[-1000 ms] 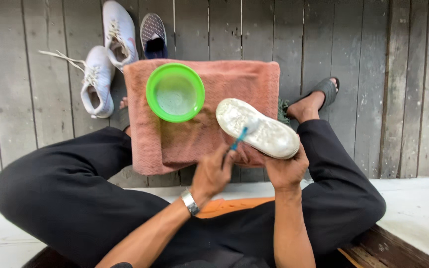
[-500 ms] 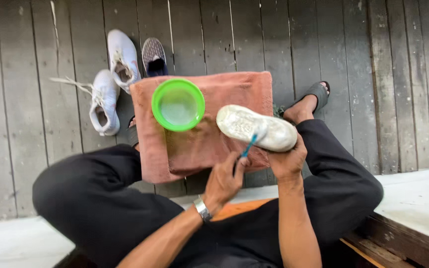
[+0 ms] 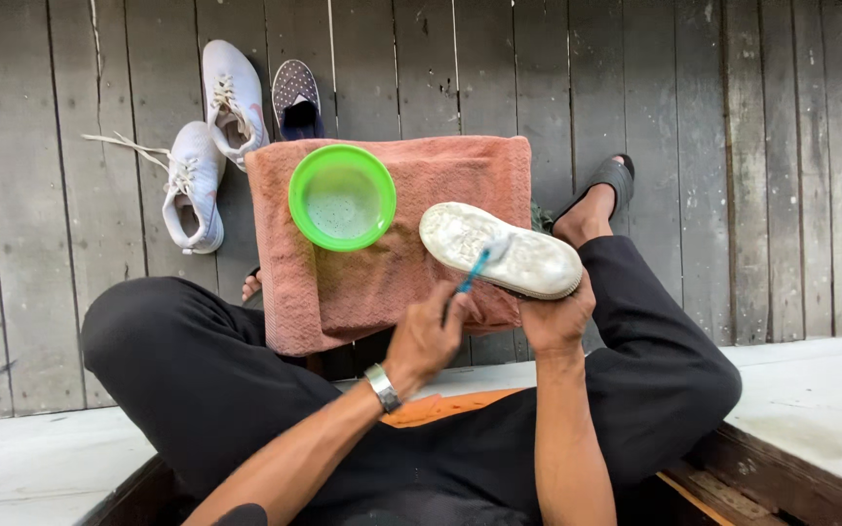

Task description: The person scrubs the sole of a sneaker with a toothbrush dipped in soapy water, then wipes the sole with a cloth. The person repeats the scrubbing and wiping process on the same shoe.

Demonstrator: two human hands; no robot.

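Far left, on the plank floor (image 3: 41,195), I see two white sneakers (image 3: 209,146) and a dark dotted slipper (image 3: 296,97) beside them, all well apart from my hands. Next comes a pink towel (image 3: 363,282) draped over what looks like a low stool, with a green bowl (image 3: 342,197) on its upper left part, holding a little foamy water.

My left hand (image 3: 425,336), wristwatch (image 3: 382,387) on, is curled tight around a blue brush (image 3: 470,273); the handle runs up and to the right from the fingers, and the head touches the shoe's sole near its middle, toward the left end. The shoe (image 3: 501,251) lies sole-up over the right part of the towel, its long axis running left to right and dipping slightly at the right. My right hand (image 3: 555,319) grips it from below at the right end, fingers closed around the edge.

So the sole lies just above and right of the brush hand, which is nearer to the shoe's left half; the right hand only steadies it. My right foot in a dark sandal (image 3: 608,180) rests on the floor, further right.

Against the frame half a second ago, the towel, bowl and sneakers sit a little further right in view, the shoe's angle is about the same, and the brush head is at nearly the same spot on the sole.
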